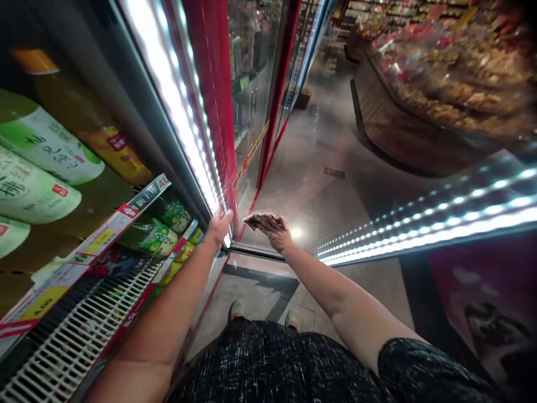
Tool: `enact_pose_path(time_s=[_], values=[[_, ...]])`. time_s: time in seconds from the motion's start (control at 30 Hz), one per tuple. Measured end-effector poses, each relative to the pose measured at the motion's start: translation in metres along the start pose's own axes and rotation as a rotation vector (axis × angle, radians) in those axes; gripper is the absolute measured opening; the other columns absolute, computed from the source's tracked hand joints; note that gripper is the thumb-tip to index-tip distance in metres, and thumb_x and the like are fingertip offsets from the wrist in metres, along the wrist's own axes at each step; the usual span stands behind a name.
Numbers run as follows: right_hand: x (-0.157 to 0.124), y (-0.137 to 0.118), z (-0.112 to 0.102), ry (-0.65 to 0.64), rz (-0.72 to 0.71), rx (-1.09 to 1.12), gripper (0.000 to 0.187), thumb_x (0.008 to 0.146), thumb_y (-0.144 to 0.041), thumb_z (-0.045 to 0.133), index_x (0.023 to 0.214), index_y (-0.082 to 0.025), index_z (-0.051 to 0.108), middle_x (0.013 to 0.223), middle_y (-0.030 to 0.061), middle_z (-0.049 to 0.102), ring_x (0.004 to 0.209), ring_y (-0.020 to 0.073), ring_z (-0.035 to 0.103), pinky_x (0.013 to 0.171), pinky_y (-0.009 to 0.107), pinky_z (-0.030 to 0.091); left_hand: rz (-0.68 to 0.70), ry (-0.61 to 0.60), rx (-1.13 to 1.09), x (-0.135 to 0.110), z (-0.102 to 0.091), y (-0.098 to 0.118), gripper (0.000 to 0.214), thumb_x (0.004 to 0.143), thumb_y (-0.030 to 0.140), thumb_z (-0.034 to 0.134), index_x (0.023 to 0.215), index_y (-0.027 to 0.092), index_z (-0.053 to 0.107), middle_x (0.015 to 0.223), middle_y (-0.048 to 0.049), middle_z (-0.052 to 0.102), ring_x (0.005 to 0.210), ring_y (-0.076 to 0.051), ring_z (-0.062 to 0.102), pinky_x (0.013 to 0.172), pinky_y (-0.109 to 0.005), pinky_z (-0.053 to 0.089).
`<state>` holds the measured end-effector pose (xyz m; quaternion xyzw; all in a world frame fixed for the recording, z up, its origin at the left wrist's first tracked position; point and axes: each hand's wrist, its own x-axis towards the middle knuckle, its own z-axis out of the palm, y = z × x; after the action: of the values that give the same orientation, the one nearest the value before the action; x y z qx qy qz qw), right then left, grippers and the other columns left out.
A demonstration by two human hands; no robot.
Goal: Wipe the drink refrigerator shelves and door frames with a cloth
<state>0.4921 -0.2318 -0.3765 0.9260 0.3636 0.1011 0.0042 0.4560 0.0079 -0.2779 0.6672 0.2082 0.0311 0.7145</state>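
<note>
In the head view, my left hand (217,228) is at the red and black frame (233,184) of a lit drinks cooler, its fingers bent around the edge beside the LED strip. Glare hides part of the fingertips. My right hand (278,234) has its fingers over a folded, brownish-white cloth (260,220). That cloth is at the inside of an open glass door (285,196), low in this view; whether it touches the glass is hard to tell.
Bottles with green-white labels (50,145) fill the cooler's shelves at left, above price tags (100,238) and a white wire rack (84,330). A bright LED strip (428,235) crosses at right. Beyond the glass, a curved display bin (403,123) holds packaged goods. My shoes (237,308) are below.
</note>
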Motion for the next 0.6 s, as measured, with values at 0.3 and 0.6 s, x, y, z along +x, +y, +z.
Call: enact_pose_path(time_s=[0.3, 0.6], values=[[-0.028, -0.05, 0.044, 0.006, 0.799, 0.234, 0.061, 0.098, -0.021, 0.046, 0.158, -0.031, 0.043, 0.17, 0.0104, 0.032, 0.159, 0.038, 0.016, 0.123, 0.072, 0.008, -0.247, -0.122, -0.176, -0.006, 0.018, 0.062, 0.07, 0.1, 0.054, 0.048, 0.163, 0.032, 0.025, 0.173, -0.011, 0.019, 0.155, -0.031, 0.032, 0.118, -0.048, 0.042], [0.012, -0.055, 0.074, 0.56, 1.445, 0.934, 0.076, 0.089, -0.033, 0.05, 0.16, -0.012, 0.03, 0.169, 0.0187, 0.026, 0.16, 0.0289, 0.015, 0.129, 0.055, 0.018, -0.219, 0.011, -0.218, -0.006, 0.047, 0.057, 0.059, 0.09, 0.03, 0.067, 0.145, 0.036, 0.045, 0.155, -0.0063, 0.048, 0.139, -0.022, 0.055, 0.117, -0.049, 0.045]])
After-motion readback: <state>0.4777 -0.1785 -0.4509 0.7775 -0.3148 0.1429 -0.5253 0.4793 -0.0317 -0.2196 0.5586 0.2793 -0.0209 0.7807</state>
